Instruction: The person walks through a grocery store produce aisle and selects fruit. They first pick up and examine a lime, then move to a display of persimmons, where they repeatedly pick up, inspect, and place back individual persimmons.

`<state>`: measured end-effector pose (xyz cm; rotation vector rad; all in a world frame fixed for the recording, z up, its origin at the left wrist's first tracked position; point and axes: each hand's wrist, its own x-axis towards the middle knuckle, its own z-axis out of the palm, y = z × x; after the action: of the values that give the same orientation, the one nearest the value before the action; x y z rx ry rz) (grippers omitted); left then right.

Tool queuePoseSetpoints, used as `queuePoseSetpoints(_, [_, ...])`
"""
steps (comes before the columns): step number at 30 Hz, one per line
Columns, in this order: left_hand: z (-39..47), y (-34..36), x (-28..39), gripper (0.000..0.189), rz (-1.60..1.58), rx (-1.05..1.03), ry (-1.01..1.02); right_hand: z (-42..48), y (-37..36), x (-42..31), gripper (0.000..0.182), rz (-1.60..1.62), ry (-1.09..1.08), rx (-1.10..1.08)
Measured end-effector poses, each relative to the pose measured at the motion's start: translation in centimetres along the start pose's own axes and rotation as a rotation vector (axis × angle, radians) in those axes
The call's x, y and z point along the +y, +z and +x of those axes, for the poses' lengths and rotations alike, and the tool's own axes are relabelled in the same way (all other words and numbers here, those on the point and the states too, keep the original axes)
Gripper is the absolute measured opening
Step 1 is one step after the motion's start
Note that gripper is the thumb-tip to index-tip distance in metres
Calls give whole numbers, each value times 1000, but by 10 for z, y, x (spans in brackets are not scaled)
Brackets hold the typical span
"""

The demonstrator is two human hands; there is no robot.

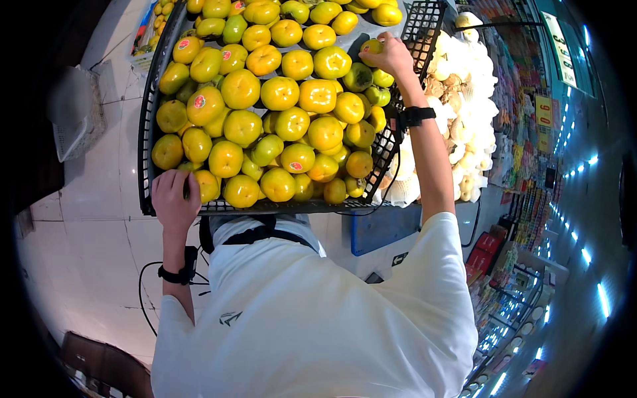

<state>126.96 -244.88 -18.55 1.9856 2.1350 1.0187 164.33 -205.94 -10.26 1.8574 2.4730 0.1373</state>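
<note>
Yellow-orange persimmons (240, 89), some greenish and some bearing stickers, lie heaped in a black plastic crate (278, 206) before me. Toward the far right side of the heap, my right hand (393, 55) has its fingers and thumb around a stickered persimmon (371, 47). Beneath that fruit I see bare grey surface and the neighbouring persimmons. My left hand (175, 199) rests at the crate's near left corner, beside the front row of fruit. Its fingertips point into the crate and are partly hidden, so its grip does not show.
Pale fruit in foam nets (465, 99) fills the display just right of the crate's mesh side wall. A white basket (79, 119) stands on the tiled floor at left. Below the display is a blue panel (385, 231). Store shelves (530, 199) line the right.
</note>
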Motion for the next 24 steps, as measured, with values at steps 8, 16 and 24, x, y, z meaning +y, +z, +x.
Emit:
queuePoseSetpoints(8, [0,0,-2,6,19,-15,-5,-11,-2,1,53,108,-50,7])
queuePoseSetpoints(16, [-2,0,-1,8,8,-14,-8,-110,-31,42,57,916,101,-445])
queuePoseSetpoints(24, [0,0,0,7,23,-20,1,-95,-59,34,44,412,-81,-82])
